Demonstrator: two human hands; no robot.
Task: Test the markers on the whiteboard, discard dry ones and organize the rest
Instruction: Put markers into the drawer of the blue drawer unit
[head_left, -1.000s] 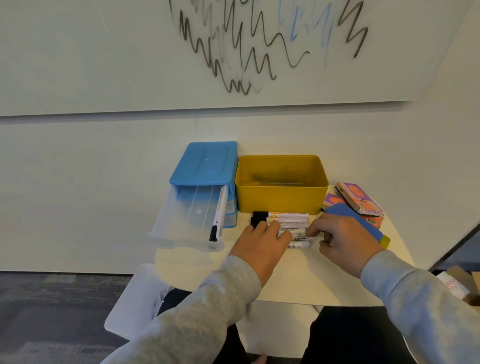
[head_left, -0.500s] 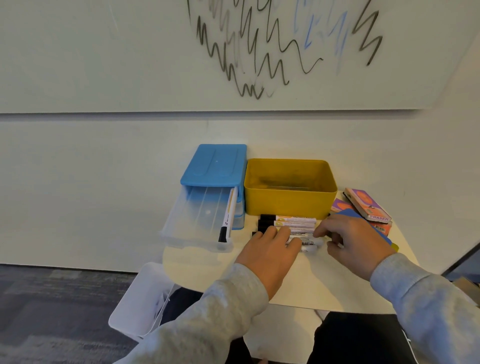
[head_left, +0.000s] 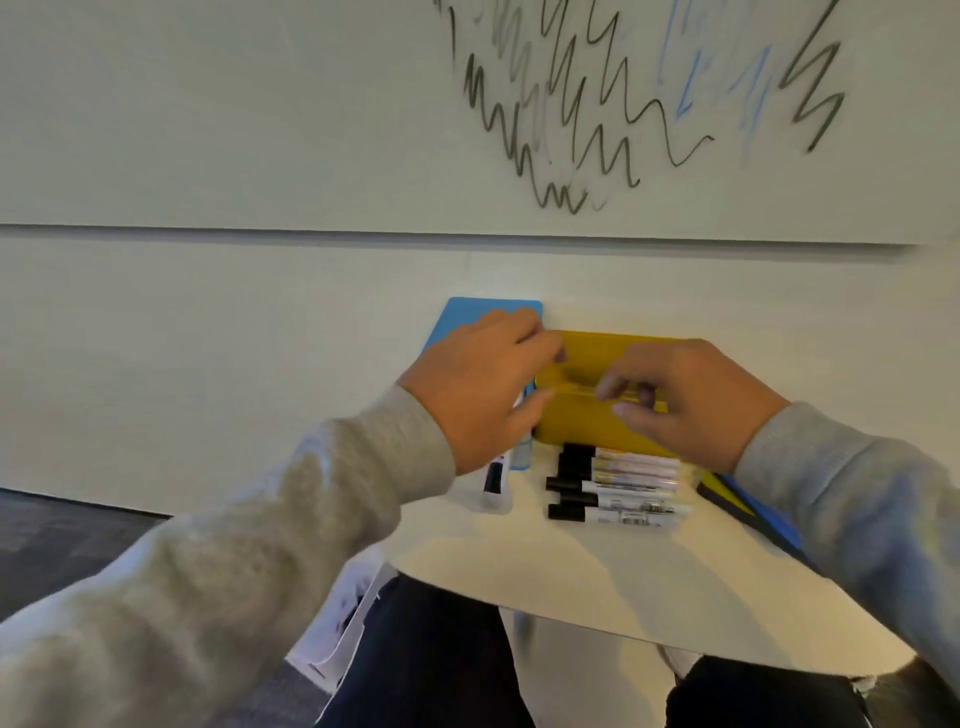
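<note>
At the centre of the frame both hands are raised in front of the yellow bin (head_left: 582, 421), which stands at the back of the pale desk (head_left: 597, 566) against the wall. The left hand (head_left: 478, 395) covers the bin's left end and part of the blue-lidded box (head_left: 467, 312) beside it; its fingers are curled towards the bin's rim, but motion blur hides whether that grip holds anything, so I cannot tell. The right hand (head_left: 691, 400) hangs over the bin's right half with its fingers bent inwards; whether they pinch something is likewise lost in blur.

Just below the bin, at the centre right of the frame, a row of markers (head_left: 618, 491) lies on the desk, side by side, black caps to the left and white barrels to the right. No hand touches them. Left of that row, one more marker (head_left: 496, 475) with a dark tip shows below the left wrist, lying in what looks like a clear tray whose shape is mostly hidden.

At the right edge of the desk, a blue and yellow flat thing (head_left: 748, 506) sticks out from under the right sleeve. Across the top of the frame, the whiteboard (head_left: 208, 114) carries black, grey and blue zigzag scribbles (head_left: 597, 114) at the upper right. Below the desk, at the lower left, a white bin (head_left: 337, 618) stands on the floor.
</note>
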